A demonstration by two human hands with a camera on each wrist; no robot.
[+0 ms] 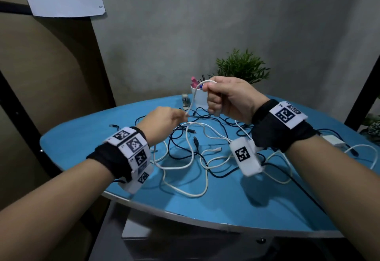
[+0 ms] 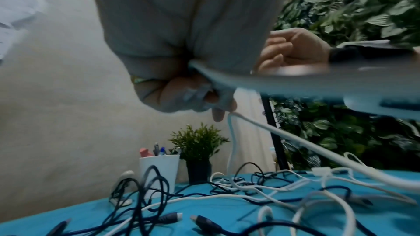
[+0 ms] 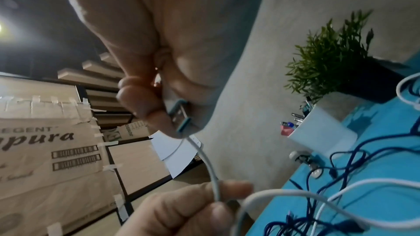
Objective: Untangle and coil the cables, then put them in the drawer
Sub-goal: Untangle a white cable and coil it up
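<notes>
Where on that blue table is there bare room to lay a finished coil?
Bare patches: the table's left end, left of the left hand, and the near rim below the cable tangle. The middle and right side are crowded with cables; cup and plant fill the back.

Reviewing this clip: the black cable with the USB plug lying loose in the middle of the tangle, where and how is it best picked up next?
Probably by the rigid plug of the black cable, pinched from above: the plug lies flat and free on the blue table, its end is uncovered, while the cord behind it runs under white cables. Both hands are busy: left hand and right hand hold a white cable.
</notes>
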